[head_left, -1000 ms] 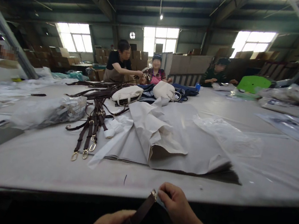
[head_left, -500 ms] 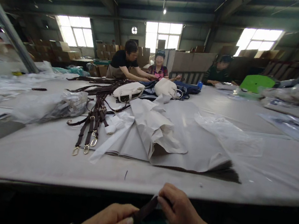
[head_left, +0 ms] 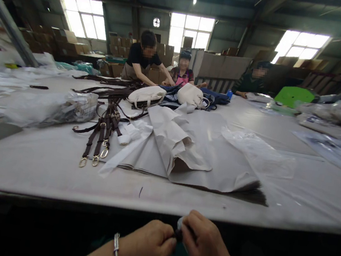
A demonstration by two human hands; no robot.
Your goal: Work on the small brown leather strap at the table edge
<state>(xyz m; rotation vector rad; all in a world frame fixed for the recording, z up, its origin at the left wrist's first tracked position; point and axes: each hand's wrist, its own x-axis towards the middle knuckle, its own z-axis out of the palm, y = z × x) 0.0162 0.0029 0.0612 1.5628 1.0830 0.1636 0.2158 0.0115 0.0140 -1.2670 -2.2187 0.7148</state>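
Note:
Below the near edge of the table [head_left: 39, 168], my left hand [head_left: 148, 246] and my right hand [head_left: 204, 246] meet, fingers pinched together. Between them shows only a dark end of a brown strap [head_left: 178, 233] with a scrap of white wrapping beside it. The rest of the strap is hidden under my left hand. A thin bracelet circles my left wrist. On the table lie several more brown straps with gold clasps [head_left: 100, 139], next to a stack of grey paper sheets [head_left: 192, 157].
A clear plastic bag of parts [head_left: 51, 108] lies at left, loose plastic film [head_left: 256, 151] at right. White handbags [head_left: 146, 95] sit further back. Three other people work at the far side. Cardboard boxes line the back wall.
My left hand has slid up along the strap until it meets my right hand. The strap's length and gold end no longer show. The view has tilted down a little.

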